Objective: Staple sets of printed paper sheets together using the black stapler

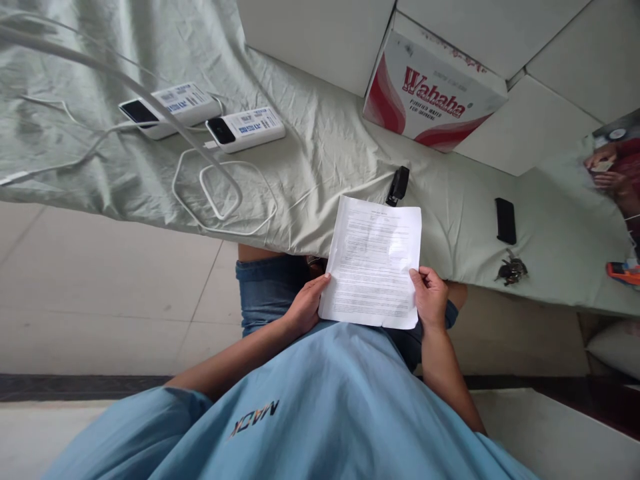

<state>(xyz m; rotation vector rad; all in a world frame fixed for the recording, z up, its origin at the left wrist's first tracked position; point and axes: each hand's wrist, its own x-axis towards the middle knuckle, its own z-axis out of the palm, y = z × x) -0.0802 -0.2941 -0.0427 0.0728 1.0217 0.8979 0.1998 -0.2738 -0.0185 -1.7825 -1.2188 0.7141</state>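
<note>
A person looks down at their own lap, holding a printed paper (373, 260) near the middle of the view. The left hand (306, 305) grips the paper's lower edge at seven o'clock, thumb lying on the page; the right hand (430, 297) pinches the opposite edge at five o'clock. The two hands are apart, one at each side of the sheet.

The paper's lines of type are too small and blurred to read. Its top edge overlaps the rim of a bed, and partly hides a small black object (398, 185) at twelve o'clock from it, which cannot be identified. The person's legs are mostly covered by the paper and a light blue shirt (320, 413), whose printed letters appear upside down and are hard to read.

At one o'clock stands a cardboard box (433, 93), red and white, marked "Wahaba" with "purified water for drinking" beneath. At ten o'clock lie two white power banks (200, 115) with blue labels too small to read, joined to looping white cables (220, 197). At three o'clock from the paper lie a black phone (505, 221) and, just below it, a bunch of keys (511, 269).

The bed carries a wrinkled pale green sheet (325, 140). The floor is pale tile (100, 293). At the far right edge, another person's hands (607, 170) are partly cut off.
</note>
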